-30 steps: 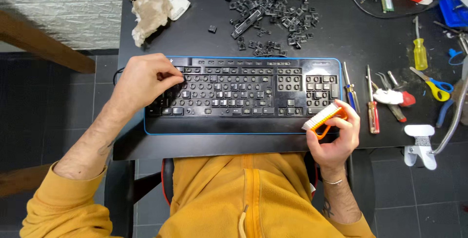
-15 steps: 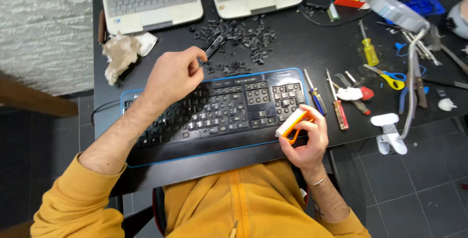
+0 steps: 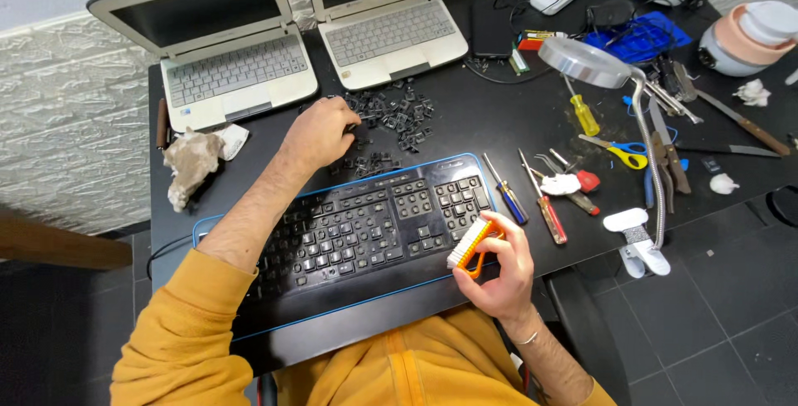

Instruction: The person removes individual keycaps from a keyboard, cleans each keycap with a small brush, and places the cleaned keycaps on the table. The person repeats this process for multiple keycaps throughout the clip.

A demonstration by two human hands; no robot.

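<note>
Two hands: left (image 3: pixel 320 133) reaches loose keycaps (image 3: pixel 391 115), right (image 3: pixel 499 277) grips brush (image 3: pixel 470 244).

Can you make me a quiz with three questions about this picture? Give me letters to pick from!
1. Where is the left hand?
A. on the pile of loose black keycaps
B. on the scissors
C. on a laptop

2. How many open laptops stand at the back of the desk?
A. one
B. two
C. four

3. What is the right hand doing?
A. lying flat and empty
B. holding an orange brush with white bristles
C. holding a screwdriver

Answers:
1 A, its fingers reach into the keycaps above the black keyboard.
2 B, one laptop stands beside another laptop.
3 B, its fingers wrap the brush at the keyboard's corner.
</note>
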